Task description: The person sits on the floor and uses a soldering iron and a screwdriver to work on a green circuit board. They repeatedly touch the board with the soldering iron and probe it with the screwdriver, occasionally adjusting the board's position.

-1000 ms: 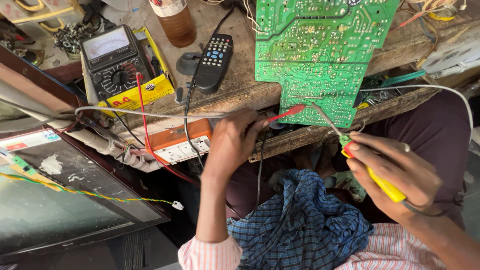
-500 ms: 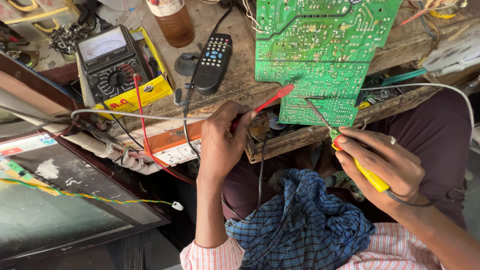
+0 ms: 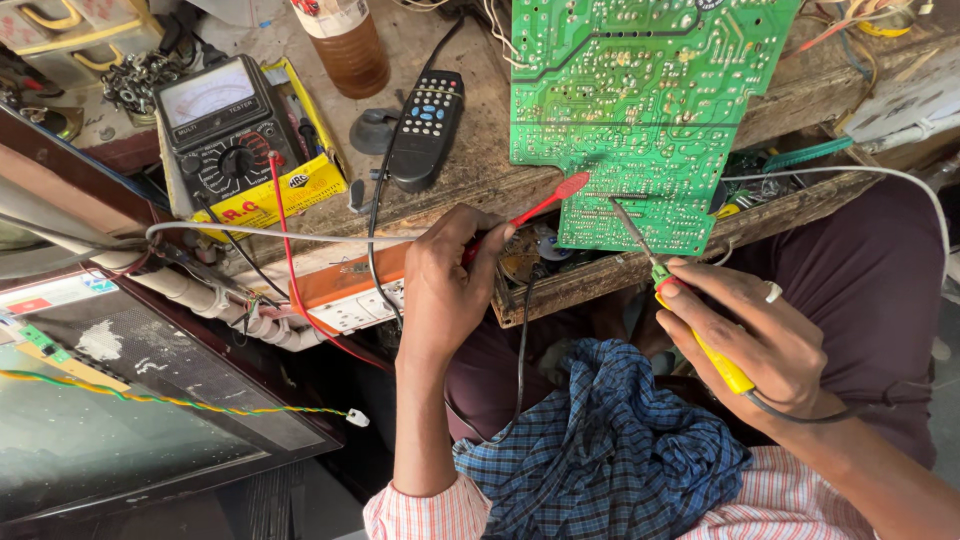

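Nearest, a blue checked cloth (image 3: 600,440) lies bunched on the person's lap between the two forearms, striped sleeve cuffs at the bottom edge. Right hand (image 3: 765,340) grasps a yellow-handled soldering iron (image 3: 700,345) pen-style, fingers wrapped round the handle, black cord trailing off the back; its thin metal tip (image 3: 625,215) angles up-left and seems to touch the lower part of the green circuit board (image 3: 640,100). Left hand (image 3: 450,285) is clenched round a red probe (image 3: 540,208), the red tip reaching right to the board's lower left corner, just beside the iron's tip. Board lies solder side up on the worn wooden bench (image 3: 470,170), its lower end hanging over the near edge. Left of the left hand, an orange and white socket strip (image 3: 345,295) sits under the bench edge. Farther left on the bench, a black analogue multimeter (image 3: 225,130) on a yellow box, a red lead running down from it. Black remote control (image 3: 425,130) between meter and board. Far, a bottle of brown liquid (image 3: 345,45). Near left, a dark flat screen panel (image 3: 120,420).
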